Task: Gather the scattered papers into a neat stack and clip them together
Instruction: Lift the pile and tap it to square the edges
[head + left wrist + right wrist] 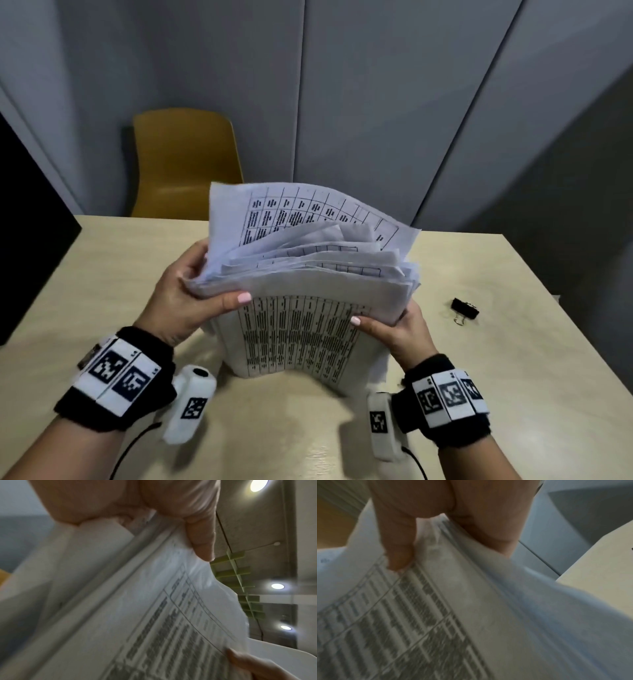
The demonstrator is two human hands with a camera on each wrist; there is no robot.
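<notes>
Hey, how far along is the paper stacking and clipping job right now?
Done: the printed white paper sheets are gathered into one bundle, standing on the pale wooden table.
In hand: the left hand and right hand grip its sides, but the top edges are fanned and uneven, so squaring up is unfinished.
Left: the black binder clip lies untouched on the table to the right; clipping remains.

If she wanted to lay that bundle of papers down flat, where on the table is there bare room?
Bare table shows left of the left hand, and along the near edge between the wrists. Right of the right hand is tighter: the binder clip lies there.
</notes>
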